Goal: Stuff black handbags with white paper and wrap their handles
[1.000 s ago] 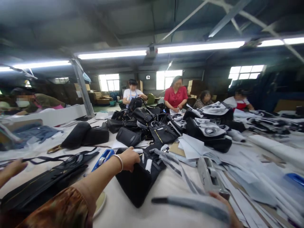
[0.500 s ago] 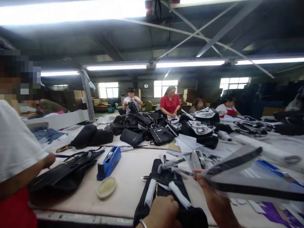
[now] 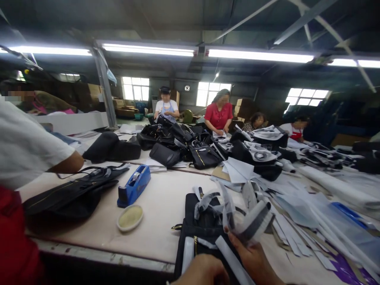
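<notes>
Left of the right hand's (image 3: 255,257) grip on the wrapped strap (image 3: 252,223), bare table (image 3: 166,206) lies open up to the round dish (image 3: 130,217) and tape dispenser (image 3: 133,185). Right of it, loose paper strips (image 3: 297,233) crowd the surface; beyond it, piled black bags (image 3: 184,146) block the way.

Shows only as two bare hands at the bottom middle of the frame, left hand (image 3: 202,272) and right hand (image 3: 255,260), ungloved, cropped at the wrists, sleeves out of view.
</notes>
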Demonstrator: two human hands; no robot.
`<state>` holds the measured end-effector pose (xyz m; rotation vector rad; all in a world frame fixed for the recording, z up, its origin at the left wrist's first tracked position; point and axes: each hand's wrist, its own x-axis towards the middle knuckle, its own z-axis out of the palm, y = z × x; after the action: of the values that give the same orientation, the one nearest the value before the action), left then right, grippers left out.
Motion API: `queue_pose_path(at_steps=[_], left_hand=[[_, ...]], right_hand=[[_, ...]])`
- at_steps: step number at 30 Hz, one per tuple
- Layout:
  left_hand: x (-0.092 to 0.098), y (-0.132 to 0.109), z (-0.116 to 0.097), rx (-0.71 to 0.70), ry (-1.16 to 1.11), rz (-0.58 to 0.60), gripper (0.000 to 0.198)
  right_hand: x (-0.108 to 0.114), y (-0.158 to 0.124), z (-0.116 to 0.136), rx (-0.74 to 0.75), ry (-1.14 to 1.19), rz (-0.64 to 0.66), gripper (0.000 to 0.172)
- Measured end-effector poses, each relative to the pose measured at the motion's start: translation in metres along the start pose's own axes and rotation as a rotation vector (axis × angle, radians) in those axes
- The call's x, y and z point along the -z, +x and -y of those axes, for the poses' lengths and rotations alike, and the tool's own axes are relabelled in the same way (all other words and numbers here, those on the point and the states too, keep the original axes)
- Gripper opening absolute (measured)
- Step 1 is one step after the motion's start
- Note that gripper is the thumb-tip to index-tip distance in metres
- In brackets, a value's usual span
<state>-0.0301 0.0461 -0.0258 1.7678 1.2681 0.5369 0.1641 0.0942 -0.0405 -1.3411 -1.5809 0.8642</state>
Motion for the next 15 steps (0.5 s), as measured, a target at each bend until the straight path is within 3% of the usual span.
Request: queue_pose_path(at_steps=[4, 7, 9, 11, 13, 15], left_hand=[[0.037, 0.013, 0.004, 0.122, -0.518, -0.216, 0.016], [0.039, 0.032, 0.011, 0.207, -0.851, -0.215, 0.034], [0.031, 0.04, 0.015, 0.204, -0.972, -0.097, 0.05], [0.023, 0.043, 0.015, 0.178, -1.075, 0.116, 0.062], [0.017, 0.043, 0.01, 0.126, -1.027, 0.307, 0.067], [0.012, 0.041, 0.0, 0.057, -0.822, 0.385, 0.064]], right_hand=[[0.007, 0.007, -0.014, 0.325, -0.227, 0.199, 0.035], [0.012, 0.01, -0.019, 0.531, -0.305, 0.4, 0.024], [0.018, 0.008, -0.021, 0.578, -0.303, 0.447, 0.02], [0.024, 0.003, -0.02, 0.564, -0.249, 0.491, 0.021], [0.03, -0.003, -0.017, 0.423, -0.159, 0.505, 0.03], [0.034, -0.009, -0.012, 0.225, -0.037, 0.459, 0.046]])
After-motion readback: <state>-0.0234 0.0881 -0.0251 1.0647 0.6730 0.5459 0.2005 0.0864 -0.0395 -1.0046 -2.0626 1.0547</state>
